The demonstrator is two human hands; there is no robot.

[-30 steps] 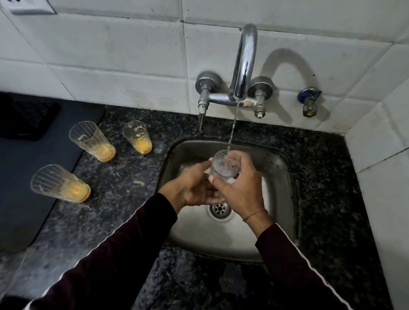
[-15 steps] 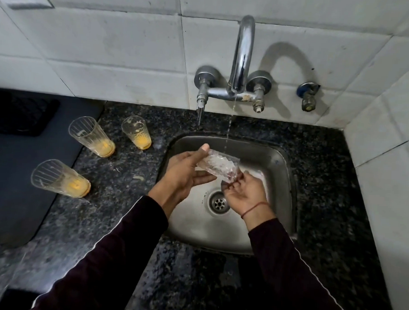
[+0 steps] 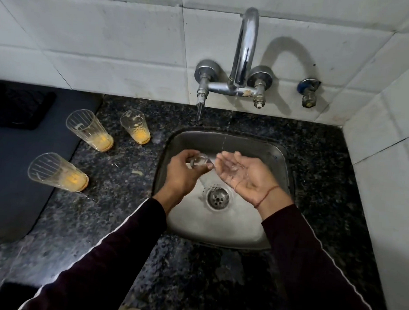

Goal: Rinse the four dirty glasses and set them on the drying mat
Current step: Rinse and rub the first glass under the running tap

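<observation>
A dark speckled stone counter (image 3: pixel 116 221) fills most of what I see, with a dark drying mat (image 3: pixel 22 165) lying far out to the left of the left hand. Directly under both hands sits a steel sink (image 3: pixel 280 163), its drain (image 3: pixel 218 198) just below and between the wrists. Up on the tiled wall beyond the hands, a chrome tap (image 3: pixel 244 51) lets a thin stream of water fall toward the right hand's fingertips.

Three dirty glasses with orange dregs stand on the counter to the left of the left hand: the nearest glass (image 3: pixel 57 173) sits at the mat's edge, a second glass (image 3: pixel 89 131) stands farther back, and the smallest glass (image 3: pixel 135 126) is closest to the sink's rim.

The left hand (image 3: pixel 182 175) has its fingers curled around the rinsed glass (image 3: pixel 199 161), holding it tipped sideways over the basin with one end pointing toward the other hand. The right hand (image 3: pixel 242 173) is spread palm up just beside that end, wet and holding nothing.
</observation>
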